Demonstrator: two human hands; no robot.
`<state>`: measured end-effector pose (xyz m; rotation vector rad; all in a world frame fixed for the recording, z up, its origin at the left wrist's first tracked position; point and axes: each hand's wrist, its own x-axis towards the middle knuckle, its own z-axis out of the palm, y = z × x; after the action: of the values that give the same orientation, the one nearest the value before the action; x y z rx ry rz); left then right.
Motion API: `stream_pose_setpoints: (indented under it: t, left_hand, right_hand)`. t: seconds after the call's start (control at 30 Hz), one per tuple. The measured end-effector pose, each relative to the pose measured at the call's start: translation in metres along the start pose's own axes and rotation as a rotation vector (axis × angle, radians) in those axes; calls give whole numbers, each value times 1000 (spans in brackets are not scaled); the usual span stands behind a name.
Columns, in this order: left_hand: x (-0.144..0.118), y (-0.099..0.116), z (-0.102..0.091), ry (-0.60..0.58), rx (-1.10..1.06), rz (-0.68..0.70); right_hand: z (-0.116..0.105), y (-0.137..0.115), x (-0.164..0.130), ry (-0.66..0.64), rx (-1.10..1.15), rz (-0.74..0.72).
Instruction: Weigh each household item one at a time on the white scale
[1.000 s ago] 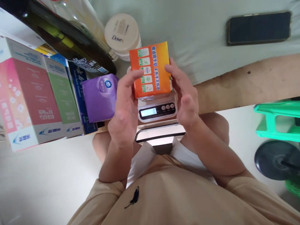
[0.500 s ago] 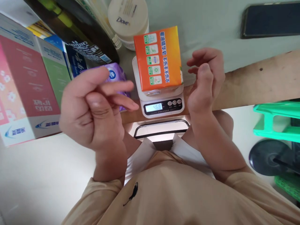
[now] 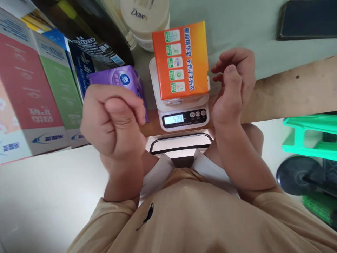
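Observation:
An orange pack of soap (image 3: 181,59) with green labels and blue print rests on a white kitchen scale (image 3: 184,120), whose lit display appears to read 524. Left of the scale, my left hand (image 3: 113,121) is raised with its fingers curled in and the thumb against them; nothing shows in it. It partly covers a purple tissue pack (image 3: 116,76) behind. My right hand (image 3: 234,84) hovers just right of the soap pack, apart from it, fingers loosely bent and holding nothing.
Behind the scale stand a white Dove tub (image 3: 146,21) and a dark bottle (image 3: 92,31). Red and green boxes (image 3: 28,80) line the table's left side. A phone (image 3: 308,21) lies at the back right. A green stool (image 3: 308,137) is on the floor to the right.
My left hand's outstretched fingers have curled into a fist. The scale's display has risen from about 468 to 524. My right hand keeps nearly the same pose beside the soap pack.

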<state>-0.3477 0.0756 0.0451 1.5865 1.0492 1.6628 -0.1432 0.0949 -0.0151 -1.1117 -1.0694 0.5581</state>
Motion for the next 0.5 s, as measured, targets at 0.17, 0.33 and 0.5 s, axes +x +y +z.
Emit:
stream_pose_setpoints:
  t: [0.17, 0.33, 0.5]
  left_hand:
    - [3, 4, -7, -255, 167, 16]
    - [-1, -5, 1, -215, -146, 73]
    - [-7, 8, 10, -137, -186, -25]
  right_hand:
    - [-1, -4, 4, -15, -63, 66]
    - [0, -7, 6, -2, -95, 67]
    - [3, -5, 7, 4, -70, -9]
